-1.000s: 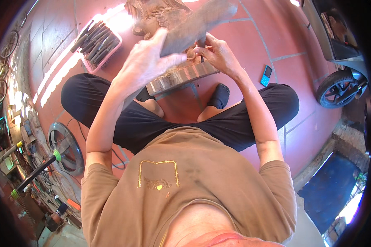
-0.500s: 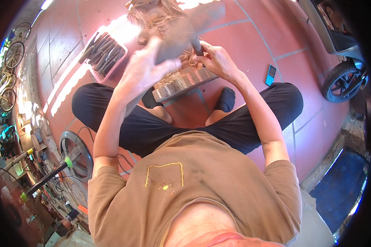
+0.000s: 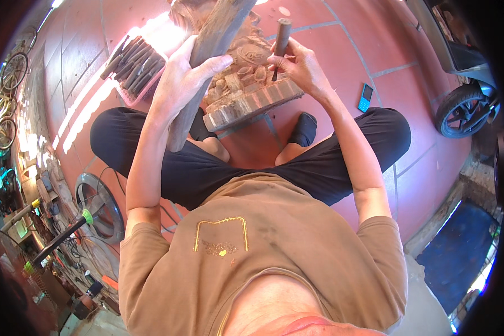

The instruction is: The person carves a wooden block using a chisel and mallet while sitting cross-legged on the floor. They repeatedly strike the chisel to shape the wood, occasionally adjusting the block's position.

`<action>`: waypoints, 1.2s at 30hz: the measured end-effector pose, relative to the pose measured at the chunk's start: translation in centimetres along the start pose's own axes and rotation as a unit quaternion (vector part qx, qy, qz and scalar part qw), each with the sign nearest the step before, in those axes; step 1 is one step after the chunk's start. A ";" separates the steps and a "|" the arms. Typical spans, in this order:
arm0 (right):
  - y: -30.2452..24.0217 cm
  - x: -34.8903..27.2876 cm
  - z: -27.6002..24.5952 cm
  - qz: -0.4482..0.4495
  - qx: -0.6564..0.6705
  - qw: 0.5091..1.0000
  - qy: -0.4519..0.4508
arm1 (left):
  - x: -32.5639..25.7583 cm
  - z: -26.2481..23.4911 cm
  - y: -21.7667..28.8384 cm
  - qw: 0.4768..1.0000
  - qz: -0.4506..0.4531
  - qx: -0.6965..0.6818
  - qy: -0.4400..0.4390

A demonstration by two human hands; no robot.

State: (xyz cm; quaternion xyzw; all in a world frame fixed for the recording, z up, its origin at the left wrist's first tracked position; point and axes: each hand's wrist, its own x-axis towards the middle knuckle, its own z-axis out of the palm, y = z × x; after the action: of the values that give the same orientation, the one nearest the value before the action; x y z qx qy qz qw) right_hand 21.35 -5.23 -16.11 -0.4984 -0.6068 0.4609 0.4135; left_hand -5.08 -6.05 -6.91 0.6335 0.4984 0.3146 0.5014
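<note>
My left hand (image 3: 179, 81) is closed around a long, bat-like wooden mallet (image 3: 221, 25), its thumb lying across the wood. The mallet slants from above my lap up over the left part of a brown wood carving (image 3: 251, 56), hiding some of it. In my right hand (image 3: 301, 66), pinched between thumb and fingers, a chisel (image 3: 283, 36) stands nearly upright with its handle end up. Its dark lower end points down at the carving's base, near the right edge; I cannot tell whether it touches. The carving has dense relief and a blocky, notched front edge.
Left of the carving, a pink tray (image 3: 130, 101) holds several chisels. A blue phone (image 3: 365, 97) lies on the red tile floor to the right. Beyond it is a motorbike wheel (image 3: 463, 112). A fan (image 3: 99, 207) and cables are at the left. My crossed legs frame the carving.
The mallet, blurred over the carving and chisel before, has swung up and left, uncovering the chisel's handle. My left hand has moved slightly left. My right hand keeps its hold on the chisel.
</note>
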 end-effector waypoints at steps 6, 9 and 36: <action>0.7 -0.1 1.2 -0.026 -0.133 0.989 -0.060 | -0.5 0.6 0.7 0.998 0.043 -0.022 0.029; 0.3 -0.2 1.4 -0.034 -0.174 0.982 -0.072 | -0.9 0.5 1.1 0.994 0.085 -0.042 0.049; 0.6 -0.3 1.3 0.000 -0.061 0.998 -0.035 | -0.6 -0.7 -2.0 0.985 0.072 0.151 -0.051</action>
State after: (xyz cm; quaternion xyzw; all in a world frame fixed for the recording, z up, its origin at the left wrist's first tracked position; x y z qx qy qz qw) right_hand 20.22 -5.64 -16.98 -0.5065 -0.6479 0.4398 0.3610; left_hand -6.48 -6.37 -8.58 0.7513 0.4675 0.2382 0.4004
